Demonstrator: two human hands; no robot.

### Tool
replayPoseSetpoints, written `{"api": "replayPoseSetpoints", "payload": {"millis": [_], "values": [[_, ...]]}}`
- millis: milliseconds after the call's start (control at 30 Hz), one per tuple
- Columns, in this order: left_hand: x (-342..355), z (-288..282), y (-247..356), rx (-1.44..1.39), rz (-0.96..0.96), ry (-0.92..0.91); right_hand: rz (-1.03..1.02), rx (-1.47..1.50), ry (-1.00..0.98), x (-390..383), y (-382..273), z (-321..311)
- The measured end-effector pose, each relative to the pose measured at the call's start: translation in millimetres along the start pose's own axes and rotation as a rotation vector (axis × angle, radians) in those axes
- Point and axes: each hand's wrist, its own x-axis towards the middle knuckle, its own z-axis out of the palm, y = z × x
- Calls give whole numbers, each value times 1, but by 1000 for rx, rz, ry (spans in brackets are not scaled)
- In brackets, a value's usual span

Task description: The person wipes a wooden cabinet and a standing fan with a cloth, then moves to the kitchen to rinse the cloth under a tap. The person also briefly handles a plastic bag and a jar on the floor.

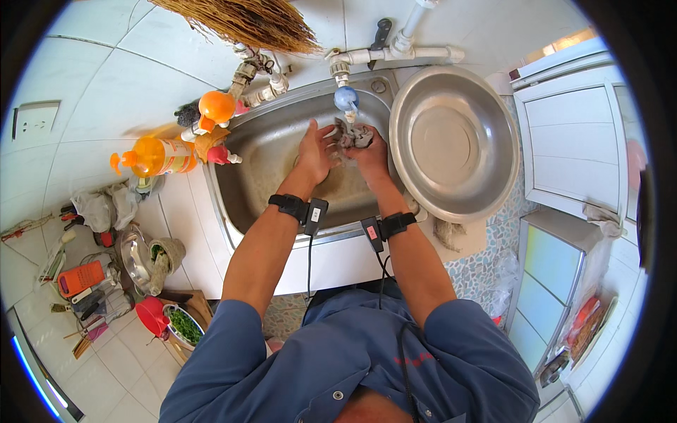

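Over the stainless-steel sink (271, 166), a crumpled greyish wet rag (355, 136) is bunched in my right hand (374, 156), right below the tap (346, 100) with the blue fitting. My right fingers are wrapped round the rag. To its left, my left hand (314, 153) stands open with thumb and fingers apart, its fingertips close to the rag; whether they touch it I cannot tell. Some water appears to fall around the rag into the basin.
A large metal basin (451, 144) sits against the sink's right side. Along its left edge stand an orange pump bottle (156, 156) and an orange-capped tap (216, 110). A straw broom (243, 25) hangs above. At lower left are a bowl of chopped greens (185, 326) and an orange grater (80, 279).
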Motion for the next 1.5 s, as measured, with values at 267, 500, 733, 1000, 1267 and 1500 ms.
{"api": "replayPoseSetpoints", "payload": {"millis": [267, 500, 733, 1000, 1267, 1500], "values": [[1, 8, -12, 12, 54, -56, -192, 6, -112, -21, -10, 7], [13, -6, -2, -422, 60, -34, 413, 443, 252, -18, -9, -7], [14, -9, 17, -288, 123, -55, 342, 838, 116, -7, 7, -4], [15, -19, 11, -22, -109, 46, 318, 1150, -108, 11, 13, -4], [29, -24, 12, -192, 83, -238, 243, 463, -22, -15, -10, 0], [14, -12, 21, -170, 26, -26, 374, 423, 55, 0, -3, -8]]}}
